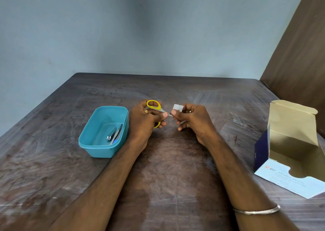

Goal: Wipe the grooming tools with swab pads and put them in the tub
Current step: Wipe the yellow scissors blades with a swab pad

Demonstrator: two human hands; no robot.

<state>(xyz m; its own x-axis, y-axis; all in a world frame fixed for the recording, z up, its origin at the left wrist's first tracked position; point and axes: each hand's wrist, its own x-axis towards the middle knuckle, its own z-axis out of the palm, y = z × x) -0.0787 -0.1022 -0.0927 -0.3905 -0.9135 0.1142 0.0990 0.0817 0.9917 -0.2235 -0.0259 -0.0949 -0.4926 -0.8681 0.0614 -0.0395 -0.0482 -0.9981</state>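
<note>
Your tub (pixel 91 143) sits on the table (pixel 52 169) left of your hands, with the nail clipper (pixel 111 134) and a file (pixel 117 133) inside it. The opened swab box (pixel 292 148) stands far right, near you.

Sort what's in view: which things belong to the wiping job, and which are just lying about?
Job: scissors in left hand; swab pad in right hand; tub with nail clipper; swab box.
Lying about: nothing but the table.
</note>
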